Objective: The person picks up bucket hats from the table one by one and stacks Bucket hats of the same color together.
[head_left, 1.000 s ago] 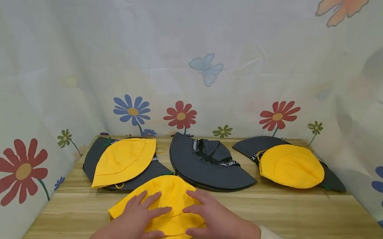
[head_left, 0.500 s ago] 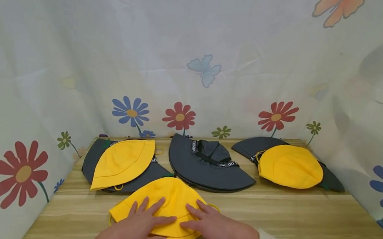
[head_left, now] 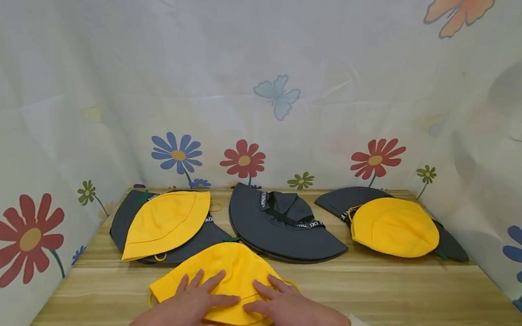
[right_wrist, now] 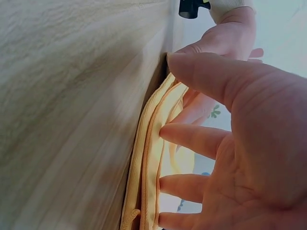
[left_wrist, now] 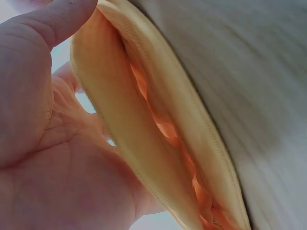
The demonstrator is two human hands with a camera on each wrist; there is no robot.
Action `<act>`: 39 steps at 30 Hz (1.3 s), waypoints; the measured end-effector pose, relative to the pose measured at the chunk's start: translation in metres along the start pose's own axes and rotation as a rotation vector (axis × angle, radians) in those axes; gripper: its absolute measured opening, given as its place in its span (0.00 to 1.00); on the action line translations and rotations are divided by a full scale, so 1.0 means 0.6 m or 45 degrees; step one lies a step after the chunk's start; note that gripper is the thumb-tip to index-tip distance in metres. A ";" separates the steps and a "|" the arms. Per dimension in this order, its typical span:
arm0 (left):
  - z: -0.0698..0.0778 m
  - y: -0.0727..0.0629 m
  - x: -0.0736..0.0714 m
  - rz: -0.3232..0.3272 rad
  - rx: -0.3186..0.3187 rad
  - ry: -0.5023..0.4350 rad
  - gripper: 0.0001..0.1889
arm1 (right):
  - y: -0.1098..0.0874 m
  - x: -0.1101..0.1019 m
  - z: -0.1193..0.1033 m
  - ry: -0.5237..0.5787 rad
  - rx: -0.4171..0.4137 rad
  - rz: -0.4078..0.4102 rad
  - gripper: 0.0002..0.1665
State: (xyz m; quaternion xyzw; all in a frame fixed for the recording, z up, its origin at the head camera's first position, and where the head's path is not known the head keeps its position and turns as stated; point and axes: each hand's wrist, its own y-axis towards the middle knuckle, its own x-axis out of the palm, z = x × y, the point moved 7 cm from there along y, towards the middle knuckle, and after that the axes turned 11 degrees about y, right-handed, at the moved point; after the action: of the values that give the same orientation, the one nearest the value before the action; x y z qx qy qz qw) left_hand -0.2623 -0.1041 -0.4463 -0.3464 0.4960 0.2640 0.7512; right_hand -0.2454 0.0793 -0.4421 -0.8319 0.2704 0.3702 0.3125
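Observation:
A yellow bucket hat (head_left: 231,263) lies folded flat on the wooden table, its brim edge toward me. My left hand (head_left: 187,312) rests on its left half with straight, spread fingers. On the right half lies my right hand (head_left: 294,309), its fingers likewise extended over the fabric. In the left wrist view the two layers of the brim (left_wrist: 117,110) part slightly along the edge, beside my open palm. The right wrist view shows my fingertips touching the stacked brim layers (right_wrist: 146,163), close over the table. A thin yellow cord loop shows at each side of the hat.
Behind, a yellow hat (head_left: 169,222) lies on a dark grey hat (head_left: 121,220) at the left. A folded dark grey hat (head_left: 289,239) sits in the middle. Another yellow hat (head_left: 395,227) covers a dark hat (head_left: 352,197) at the right. A flower-printed curtain (head_left: 252,42) encloses the table.
My right hand has come down and toward me, now flatter on the yellow hat. My left hand has shifted slightly right. Over the last half second both hands stay nearly still.

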 end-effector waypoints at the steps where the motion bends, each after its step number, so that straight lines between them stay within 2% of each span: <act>1: 0.000 0.000 -0.001 0.005 -0.001 0.005 0.30 | 0.000 -0.001 0.001 0.035 0.016 0.002 0.30; 4: 0.000 0.002 -0.007 0.020 -0.007 0.016 0.30 | -0.003 -0.006 0.004 0.116 0.031 0.019 0.30; 8: 0.005 0.003 -0.021 0.060 0.011 0.025 0.31 | -0.011 -0.025 0.004 0.215 -0.030 0.073 0.32; 10: 0.009 0.003 -0.028 0.082 0.033 0.015 0.32 | -0.015 -0.039 0.006 0.249 -0.078 0.121 0.33; 14: 0.016 0.003 -0.040 0.112 0.093 -0.034 0.33 | -0.024 -0.067 0.021 0.319 -0.093 0.232 0.33; 19: 0.025 0.012 -0.049 0.162 0.155 -0.045 0.30 | -0.035 -0.096 0.043 0.323 -0.095 0.365 0.33; 25: 0.032 0.026 -0.054 0.190 0.173 0.011 0.29 | -0.047 -0.125 0.066 0.286 -0.100 0.488 0.31; 28: 0.034 0.031 -0.051 0.167 0.142 0.055 0.30 | -0.054 -0.142 0.082 0.246 -0.091 0.566 0.29; 34: 0.022 0.037 -0.028 0.078 -0.042 0.131 0.32 | -0.076 -0.177 0.125 0.103 -0.018 0.738 0.27; 39: 0.018 0.039 -0.012 0.044 -0.074 0.114 0.32 | -0.093 -0.198 0.165 0.036 0.098 0.807 0.30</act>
State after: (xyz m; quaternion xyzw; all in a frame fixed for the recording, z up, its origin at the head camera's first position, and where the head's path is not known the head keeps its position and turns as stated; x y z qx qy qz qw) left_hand -0.2766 -0.0816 -0.4427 -0.3709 0.5271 0.2753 0.7133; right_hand -0.3205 0.2132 -0.3834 -0.6989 0.5342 0.4271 0.2090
